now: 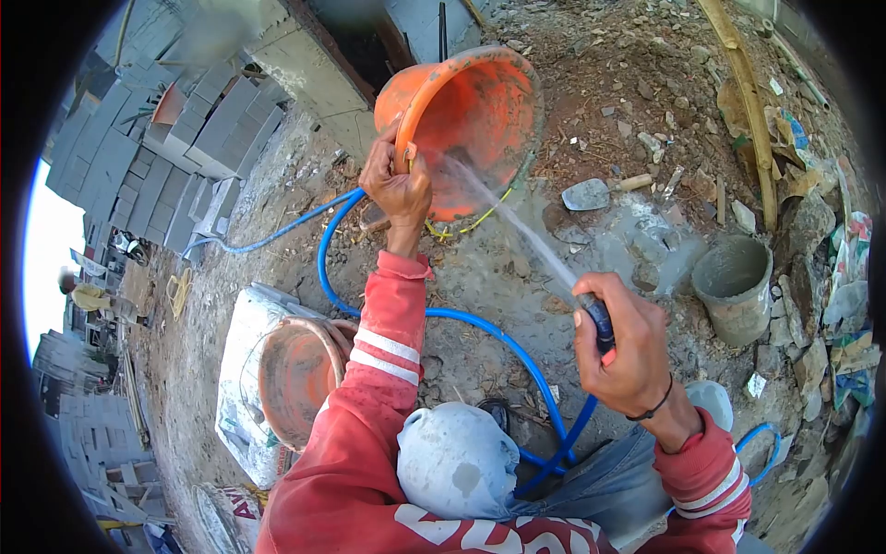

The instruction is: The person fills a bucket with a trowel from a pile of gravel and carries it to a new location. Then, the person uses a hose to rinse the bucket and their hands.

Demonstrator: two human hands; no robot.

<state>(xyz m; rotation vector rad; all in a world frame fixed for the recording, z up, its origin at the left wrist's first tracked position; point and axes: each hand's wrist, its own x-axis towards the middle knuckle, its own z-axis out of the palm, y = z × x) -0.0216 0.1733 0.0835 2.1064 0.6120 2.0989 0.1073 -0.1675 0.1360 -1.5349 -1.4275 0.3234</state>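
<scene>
Your left fingers (379, 162) clasp the twelve-o'clock tub (459, 63), likely so it faces the hose (499, 335) your right fingers (607, 290) clench.

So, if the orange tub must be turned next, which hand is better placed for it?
Probably the left hand: it already grips the rim of the orange tub. The right hand is apart from it, holding the black nozzle that sprays water inside.
</scene>
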